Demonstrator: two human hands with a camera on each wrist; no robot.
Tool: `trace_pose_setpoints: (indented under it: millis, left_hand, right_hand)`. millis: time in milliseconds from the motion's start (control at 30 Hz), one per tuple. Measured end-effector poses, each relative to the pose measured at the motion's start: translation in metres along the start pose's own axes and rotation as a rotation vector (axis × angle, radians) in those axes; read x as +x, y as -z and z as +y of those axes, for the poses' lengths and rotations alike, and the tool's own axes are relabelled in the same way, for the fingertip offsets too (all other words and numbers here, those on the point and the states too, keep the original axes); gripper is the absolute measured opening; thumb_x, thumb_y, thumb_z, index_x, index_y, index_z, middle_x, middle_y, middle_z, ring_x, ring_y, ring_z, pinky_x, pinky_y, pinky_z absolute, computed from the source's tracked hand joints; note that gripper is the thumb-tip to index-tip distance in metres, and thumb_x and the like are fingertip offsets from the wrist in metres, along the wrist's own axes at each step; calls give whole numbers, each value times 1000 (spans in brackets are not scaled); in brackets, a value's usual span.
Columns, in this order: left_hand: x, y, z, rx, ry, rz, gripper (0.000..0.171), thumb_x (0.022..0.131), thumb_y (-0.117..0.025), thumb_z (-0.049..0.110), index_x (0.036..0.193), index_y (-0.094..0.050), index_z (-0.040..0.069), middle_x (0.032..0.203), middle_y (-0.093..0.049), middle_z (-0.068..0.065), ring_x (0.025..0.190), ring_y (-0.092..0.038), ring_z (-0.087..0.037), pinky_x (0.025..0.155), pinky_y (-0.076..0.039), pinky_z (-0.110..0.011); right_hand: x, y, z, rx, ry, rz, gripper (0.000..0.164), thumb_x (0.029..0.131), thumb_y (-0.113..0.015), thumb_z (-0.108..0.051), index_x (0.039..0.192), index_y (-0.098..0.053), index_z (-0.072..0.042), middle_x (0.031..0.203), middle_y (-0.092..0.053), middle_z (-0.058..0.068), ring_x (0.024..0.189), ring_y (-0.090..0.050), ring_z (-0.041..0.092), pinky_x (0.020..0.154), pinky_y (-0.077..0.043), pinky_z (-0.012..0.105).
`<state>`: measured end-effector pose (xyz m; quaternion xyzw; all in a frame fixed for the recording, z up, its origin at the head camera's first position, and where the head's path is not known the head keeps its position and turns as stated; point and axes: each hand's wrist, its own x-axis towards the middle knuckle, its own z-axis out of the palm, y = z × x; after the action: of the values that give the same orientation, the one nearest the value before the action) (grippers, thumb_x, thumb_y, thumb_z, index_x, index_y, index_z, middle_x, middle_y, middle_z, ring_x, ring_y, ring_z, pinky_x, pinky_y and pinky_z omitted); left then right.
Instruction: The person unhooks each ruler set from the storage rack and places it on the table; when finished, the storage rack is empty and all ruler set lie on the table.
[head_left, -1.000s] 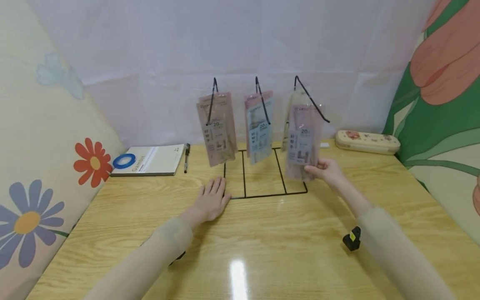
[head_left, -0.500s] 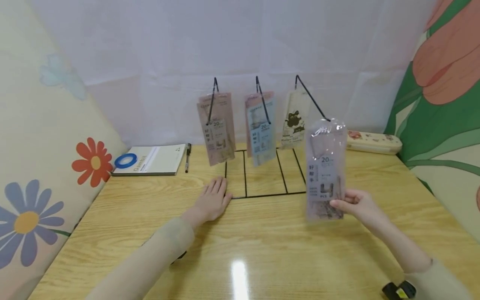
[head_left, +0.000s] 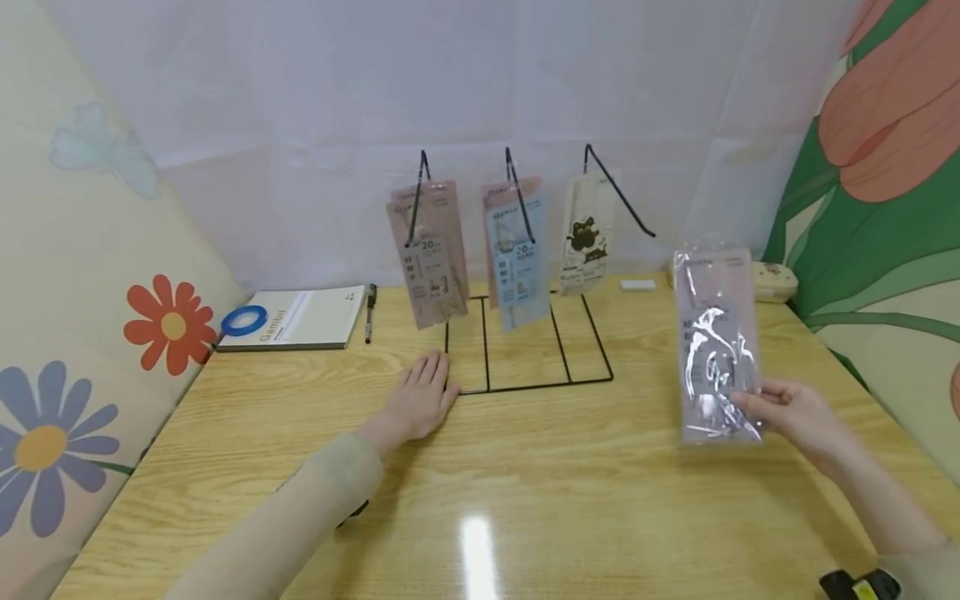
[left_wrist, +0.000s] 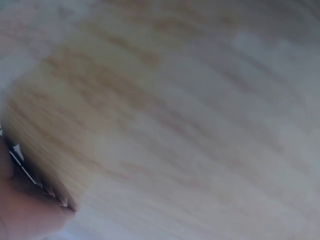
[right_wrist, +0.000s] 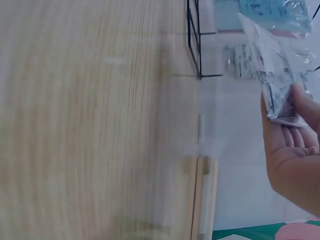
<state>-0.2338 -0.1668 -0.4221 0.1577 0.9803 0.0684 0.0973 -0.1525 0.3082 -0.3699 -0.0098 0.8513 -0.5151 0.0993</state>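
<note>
My right hand [head_left: 802, 421] pinches the lower right edge of a pink clear-wrapped packet [head_left: 716, 333], held upright above the table to the right of the rack. In the right wrist view the thumb lies across the packet [right_wrist: 280, 75] with the fingers behind it. My left hand [head_left: 416, 400] lies flat on the table, fingertips at the left side of the black wire rack [head_left: 547, 387]. On the rack's hooks hang pink packets [head_left: 431, 275] at left, a blue packet [head_left: 519, 267] over a pink one in the middle, and a cream packet [head_left: 587, 237] at right.
At the back left lie a notebook [head_left: 322, 312] with a roll of blue tape [head_left: 243, 320] on it, and a pen [head_left: 371, 312]. A small white block [head_left: 638, 285] sits behind the rack. A cream case [head_left: 776, 282] is partly hidden behind the held packet.
My right hand has drawn the pink packet forward off the right hook and carried it to the right, uncovering the cream packet. The left hand has stayed in place.
</note>
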Motion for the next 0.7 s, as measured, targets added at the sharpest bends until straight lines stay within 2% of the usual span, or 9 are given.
trace_pose_setpoints:
  millis: [67,100,200,333,433,533,633,700]
  left_hand:
    - [1,-1,-2,2,-1,-1,64,103,-16,40,150,-3,-1,158,0,-20,146,0,-37,118,-7,-52]
    - [1,-2,-3,0,-2,-1,64,103,-16,41,150,-3,0,158,1,-19,146,1,-36,118,-6,-52]
    - [3,-5,-5,-1,-2,-5,65,103,-15,42,151,-1,1,158,2,-18,146,2,-35,118,-6,-52]
    - [5,-5,-4,3,4,-13,65,103,-15,43,151,0,2,158,3,-17,146,3,-35,118,-5,-52]
    - [3,-4,-2,9,10,-23,64,103,-16,43,151,0,2,158,3,-17,146,3,-35,118,-5,-52]
    - [0,-1,0,8,12,-26,64,103,-18,40,151,-2,0,158,1,-19,146,1,-36,118,-6,-53]
    - [-2,2,2,12,14,-24,63,104,-18,39,150,-3,-1,158,-1,-19,146,-1,-37,118,-7,-52]
    - [-4,4,2,13,12,-20,63,104,-19,38,150,-5,-2,158,-2,-20,146,-2,-38,118,-8,-53]
  right_hand:
    - [13,2,1,-9,-37,-22,53,96,-54,-30,130,-48,11,99,-71,-9,84,-64,0,76,-54,23]
    - [20,1,1,-19,-57,-34,59,96,-55,-31,132,-43,14,102,-71,-4,84,-64,0,75,-54,24]
    - [41,1,-1,-51,-130,-59,66,93,-58,-37,135,-42,12,102,-71,-1,83,-63,2,75,-53,26]
    - [68,0,0,-156,-194,-66,63,91,-60,-39,126,-51,12,85,-66,-10,77,-57,2,71,-49,22]
    - [84,-1,1,-189,-226,-84,56,91,-61,-34,119,-56,14,76,-62,-13,73,-56,2,68,-48,21]
    - [96,-4,-1,-164,-258,-104,50,90,-62,-29,116,-56,14,75,-64,-10,71,-58,3,66,-50,21]
    - [103,-6,-3,-158,-272,-87,45,87,-65,-28,108,-59,11,73,-65,-7,67,-57,6,63,-49,23]
    - [107,-6,-3,-207,-248,-66,41,85,-68,-30,97,-62,9,70,-63,-4,63,-55,7,59,-48,23]
